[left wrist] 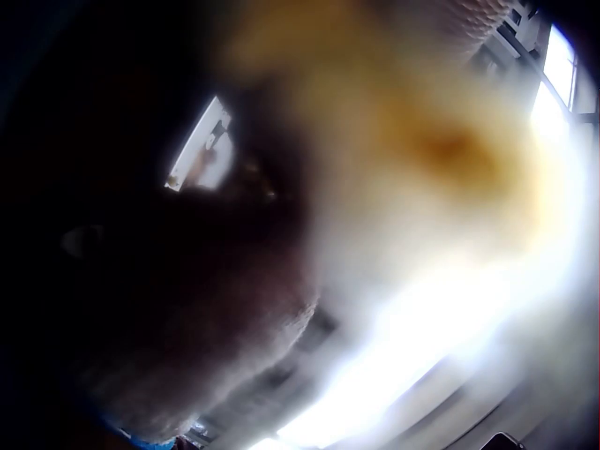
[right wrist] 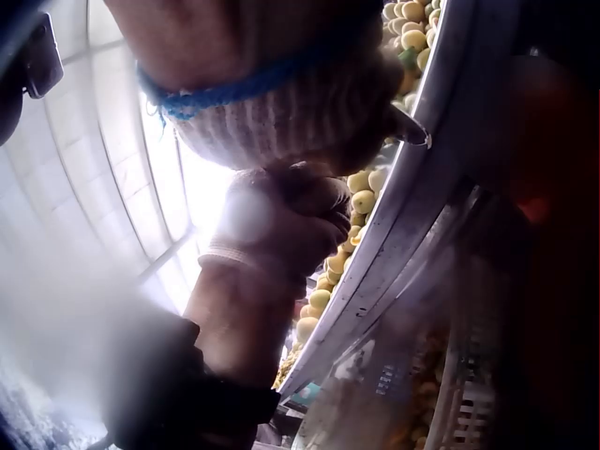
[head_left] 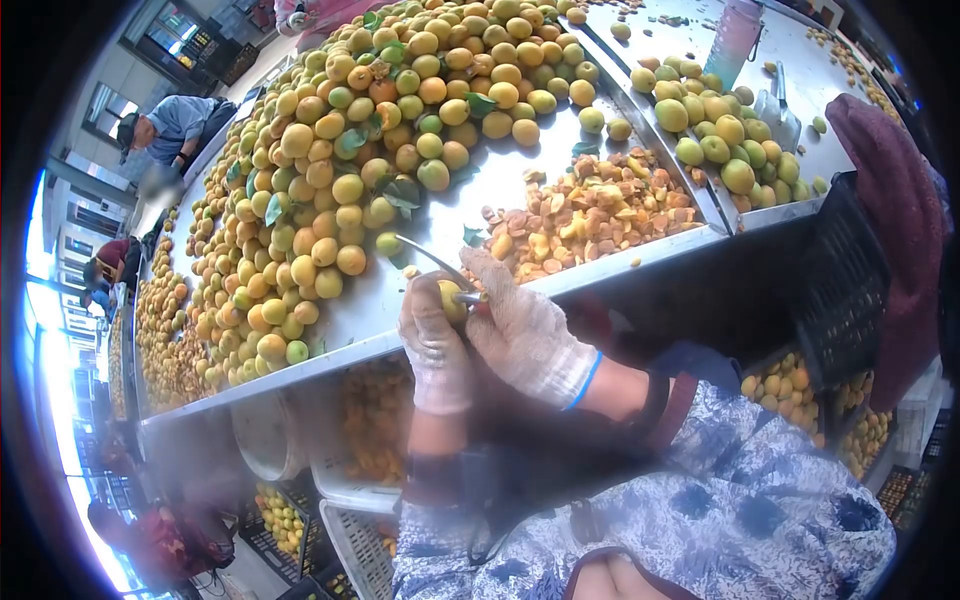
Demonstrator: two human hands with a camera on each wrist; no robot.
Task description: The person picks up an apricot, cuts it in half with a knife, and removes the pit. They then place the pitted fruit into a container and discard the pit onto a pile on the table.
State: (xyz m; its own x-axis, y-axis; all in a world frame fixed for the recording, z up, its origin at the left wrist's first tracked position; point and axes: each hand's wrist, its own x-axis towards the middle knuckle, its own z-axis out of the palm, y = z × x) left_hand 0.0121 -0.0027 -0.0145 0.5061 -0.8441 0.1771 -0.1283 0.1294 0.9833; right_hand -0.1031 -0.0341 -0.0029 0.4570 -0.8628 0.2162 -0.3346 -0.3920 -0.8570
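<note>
Both hands wear whitish knit gloves and meet at the front edge of a metal table (head_left: 385, 342). Curled around a yellow-green apricot (head_left: 453, 300) is my left hand (head_left: 436, 350). My right hand (head_left: 530, 335) grips a knife with a curved blade (head_left: 432, 256), which points up and left past the fruit. In the right wrist view, the blue-edged right glove (right wrist: 281, 122) sits close against the left glove (right wrist: 267, 225), and the blade tip (right wrist: 411, 129) shows beside it. A dark, blurred close-up fills most of the left wrist view.
Whole apricots (head_left: 325, 180) with some leaves are heaped across the table. Cut pieces (head_left: 590, 215) lie to the right, before a metal divider (head_left: 690, 175). Beyond it are more apricots (head_left: 738, 140), a scoop (head_left: 783, 110) and a bottle (head_left: 735, 40). Crates (head_left: 355, 545) stand below.
</note>
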